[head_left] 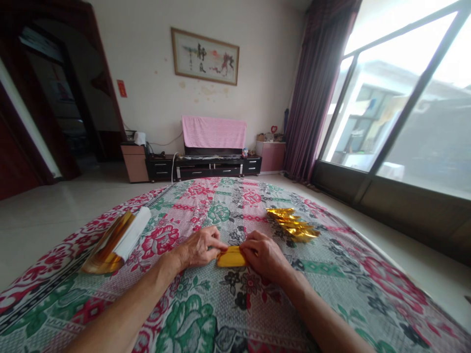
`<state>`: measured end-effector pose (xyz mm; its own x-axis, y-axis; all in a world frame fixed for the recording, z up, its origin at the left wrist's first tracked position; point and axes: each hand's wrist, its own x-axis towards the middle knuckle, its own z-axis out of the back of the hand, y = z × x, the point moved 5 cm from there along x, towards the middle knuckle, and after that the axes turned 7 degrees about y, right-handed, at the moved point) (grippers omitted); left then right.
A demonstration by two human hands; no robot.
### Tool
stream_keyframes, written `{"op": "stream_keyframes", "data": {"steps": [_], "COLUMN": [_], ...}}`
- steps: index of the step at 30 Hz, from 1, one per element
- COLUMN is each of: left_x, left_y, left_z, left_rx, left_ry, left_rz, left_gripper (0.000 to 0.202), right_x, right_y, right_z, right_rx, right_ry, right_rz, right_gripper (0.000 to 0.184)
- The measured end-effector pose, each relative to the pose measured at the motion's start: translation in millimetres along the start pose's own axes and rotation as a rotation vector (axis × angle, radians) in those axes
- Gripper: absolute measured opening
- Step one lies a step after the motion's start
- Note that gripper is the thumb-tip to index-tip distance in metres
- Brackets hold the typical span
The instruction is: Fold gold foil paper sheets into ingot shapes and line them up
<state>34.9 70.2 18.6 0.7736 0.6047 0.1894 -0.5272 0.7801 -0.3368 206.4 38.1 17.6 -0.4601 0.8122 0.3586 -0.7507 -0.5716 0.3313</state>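
Note:
A small folded piece of gold paper (231,257) lies on a flowered cloth (235,304) in front of me. My left hand (200,247) pinches its left end with fingers closed. My right hand (265,255) presses and grips its right end, fingers curled over it. A pile of several finished gold folded pieces (293,224) sits just beyond my right hand. A stack of gold paper sheets (116,241), partly curled with its white back showing, lies to the left of my left hand.
The flowered cloth covers a wide round surface. Beyond it are a tiled floor, a low dark cabinet (206,166) with a pink cloth over it, a framed picture, a purple curtain and large windows (405,98) on the right.

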Motion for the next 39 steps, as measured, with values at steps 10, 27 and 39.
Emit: {"op": "stream_keyframes", "data": {"steps": [10, 27, 39], "left_x": [-4, -3, 23], "left_y": [8, 13, -14], "left_z": [1.7, 7.0, 1.6], "left_rx": [0.006, 0.016, -0.027], "left_ry": [-0.005, -0.005, -0.3], "left_rz": [0.01, 0.015, 0.123], "left_gripper": [0.04, 0.045, 0.032], "right_x": [-3, -3, -4], "right_y": [1, -1, -1], "right_z": [0, -2, -2], "right_rx": [-0.016, -0.024, -0.024], "right_ry": [0.003, -0.009, -0.013], "right_rz": [0.015, 0.014, 0.002], "right_gripper": [0.022, 0.021, 0.021]}}
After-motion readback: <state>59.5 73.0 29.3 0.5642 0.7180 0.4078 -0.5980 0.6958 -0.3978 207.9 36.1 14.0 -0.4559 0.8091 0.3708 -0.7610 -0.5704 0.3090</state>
